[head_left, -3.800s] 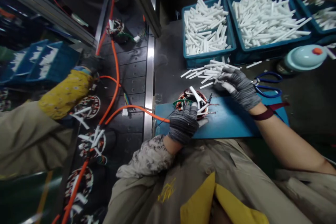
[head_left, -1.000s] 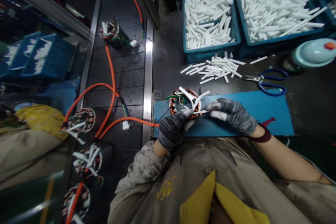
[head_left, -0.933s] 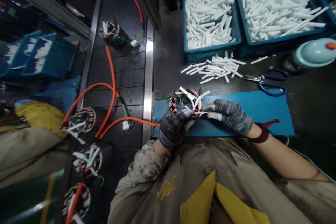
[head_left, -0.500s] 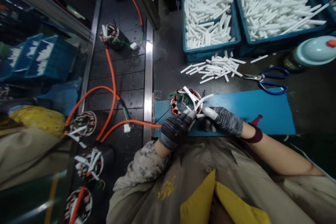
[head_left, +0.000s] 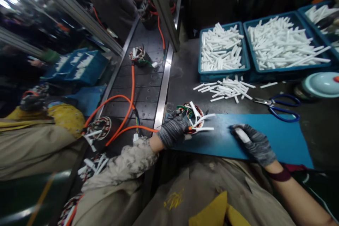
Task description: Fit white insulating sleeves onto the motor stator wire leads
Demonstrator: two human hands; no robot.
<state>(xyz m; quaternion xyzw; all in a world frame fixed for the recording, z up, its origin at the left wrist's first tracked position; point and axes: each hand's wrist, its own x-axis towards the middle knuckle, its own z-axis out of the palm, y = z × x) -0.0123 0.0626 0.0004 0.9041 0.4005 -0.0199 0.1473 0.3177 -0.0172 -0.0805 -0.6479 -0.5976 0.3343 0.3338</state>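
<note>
A ring-shaped motor stator (head_left: 200, 129) with copper windings lies at the left end of a blue mat (head_left: 219, 137). White sleeving tubes (head_left: 195, 110) stick out of its windings to the top and right, and thin green and yellow wires show inside the ring. My left hand (head_left: 173, 130), in a grey-striped glove, grips the stator's left side, hiding part of it. Over the mat, well to the right of the stator, is my gloved right hand (head_left: 255, 143). Its fingers are curled together beside a white-wrapped thumb, and nothing shows between them.
Loose white tubes (head_left: 230, 89) lie before two blue bins (head_left: 225, 76) full of tubes. Blue-handled scissors (head_left: 284, 107) and a lidded container (head_left: 321, 84) are at right. More stators (head_left: 137, 54) with orange cables stand on the conveyor (head_left: 148, 81). A co-worker's yellow sleeve (head_left: 66, 118) shows beyond.
My right hand has left the stator and moved right over the mat. My left hand stays at the stator, now around its left side. The view has tilted up and shifted left.
</note>
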